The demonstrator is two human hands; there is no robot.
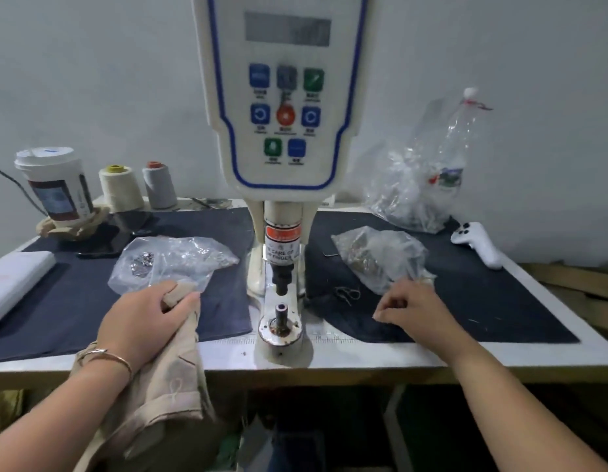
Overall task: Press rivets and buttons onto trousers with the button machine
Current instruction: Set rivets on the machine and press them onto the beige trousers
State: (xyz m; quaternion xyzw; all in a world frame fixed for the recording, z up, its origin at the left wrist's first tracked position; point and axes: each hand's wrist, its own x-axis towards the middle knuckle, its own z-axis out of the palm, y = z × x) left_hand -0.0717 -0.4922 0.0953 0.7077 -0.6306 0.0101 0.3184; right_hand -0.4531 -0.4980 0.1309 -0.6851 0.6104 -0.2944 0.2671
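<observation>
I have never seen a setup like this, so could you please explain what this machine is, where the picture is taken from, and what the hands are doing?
The picture comes from a camera worn on the person's head, looking down at their own two hands. The tall white thing in the middle is the button machine, with coloured control keys on its front; below them, an upper punch points down at a small lower die, where the cloth goes for pressing. The left hand grips beige trousers that hang over the table's front edge. The right hand has loosely curled fingers near a clear bag of metal parts; I cannot tell whether it pinches anything. Another such bag lies on the left. Further back stand a paper cup and two thread cones.
</observation>
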